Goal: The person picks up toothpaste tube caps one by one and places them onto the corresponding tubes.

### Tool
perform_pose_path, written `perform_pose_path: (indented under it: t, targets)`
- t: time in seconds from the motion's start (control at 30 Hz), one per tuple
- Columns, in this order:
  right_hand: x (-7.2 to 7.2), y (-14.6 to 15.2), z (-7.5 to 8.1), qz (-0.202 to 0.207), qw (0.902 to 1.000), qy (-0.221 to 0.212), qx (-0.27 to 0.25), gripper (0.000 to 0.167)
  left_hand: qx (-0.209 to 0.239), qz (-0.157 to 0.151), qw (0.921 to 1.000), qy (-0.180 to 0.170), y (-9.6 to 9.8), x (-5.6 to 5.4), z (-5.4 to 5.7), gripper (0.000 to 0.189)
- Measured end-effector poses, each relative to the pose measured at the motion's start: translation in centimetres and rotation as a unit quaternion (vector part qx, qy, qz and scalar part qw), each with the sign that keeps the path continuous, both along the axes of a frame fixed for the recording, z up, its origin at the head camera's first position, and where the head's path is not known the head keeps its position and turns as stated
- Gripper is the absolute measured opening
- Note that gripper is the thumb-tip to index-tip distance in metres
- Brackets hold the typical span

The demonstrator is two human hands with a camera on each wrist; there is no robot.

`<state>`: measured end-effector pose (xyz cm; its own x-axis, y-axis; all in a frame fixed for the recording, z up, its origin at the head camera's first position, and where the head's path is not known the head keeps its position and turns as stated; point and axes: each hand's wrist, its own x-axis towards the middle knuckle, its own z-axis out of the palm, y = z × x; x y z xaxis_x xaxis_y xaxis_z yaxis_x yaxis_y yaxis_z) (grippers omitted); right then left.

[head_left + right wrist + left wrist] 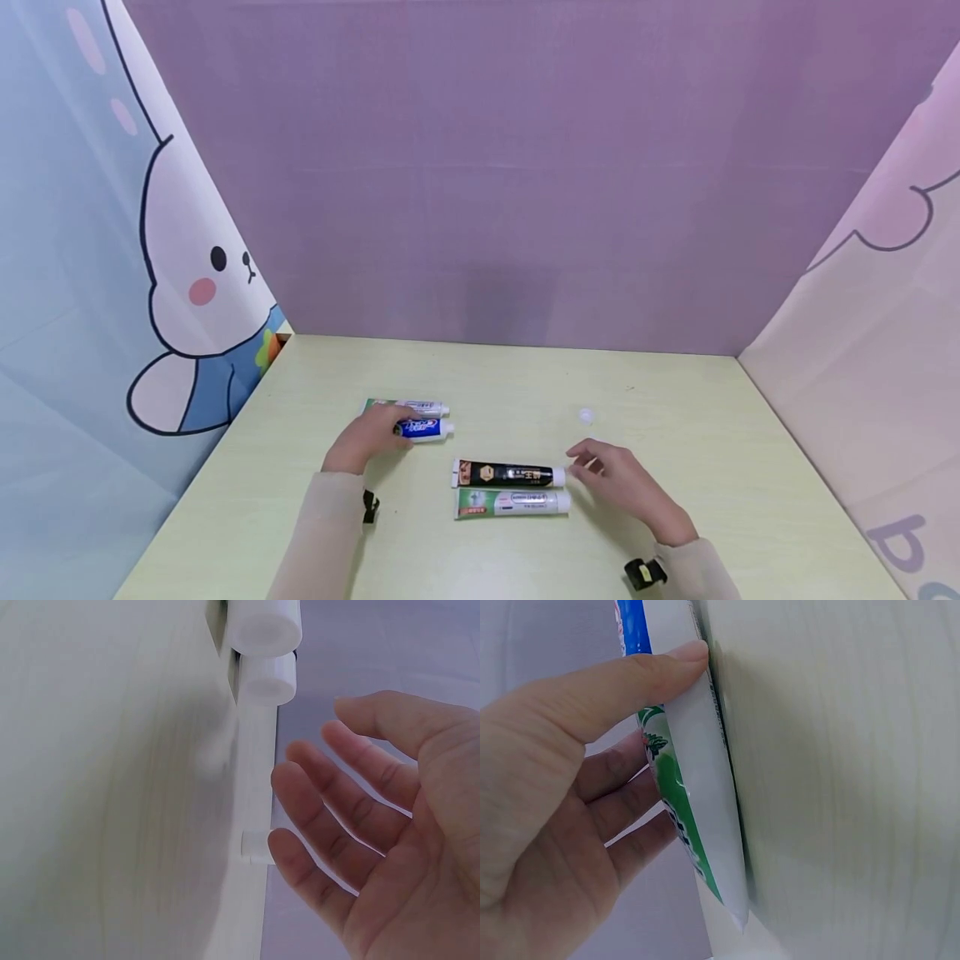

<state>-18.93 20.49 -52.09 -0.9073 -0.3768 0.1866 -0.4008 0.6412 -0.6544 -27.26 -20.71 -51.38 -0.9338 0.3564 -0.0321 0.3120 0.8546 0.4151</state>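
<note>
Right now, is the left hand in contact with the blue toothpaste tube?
Touching. The left wrist view shows the left hand with its thumb lying directly across the blue toothpaste tube.

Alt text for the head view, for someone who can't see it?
A person's left hand grips a blue tube in front of a partly hidden tube; the empty right hand is beside the white cap of a black tube. Nearer the camera lies a green-and-white tube; beyond the right hand sits a small white object.
</note>
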Motion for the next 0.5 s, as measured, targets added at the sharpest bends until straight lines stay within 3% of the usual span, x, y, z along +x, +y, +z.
perform_pose_path:
  t: [0.3,0.5]
  targets:
    - [-0.1,0.2,-0.1,-0.007,0.9999,0.007,-0.005,0.020,0.021,-0.004,0.9998,-0.003,0.0,0.5,0.4,0.046]
    - [-0.1,0.3,0.1,-0.007,0.9998,0.016,-0.005,0.019,0.026,-0.033,0.9987,0.028,0.3,0.9,1.1,0.042]
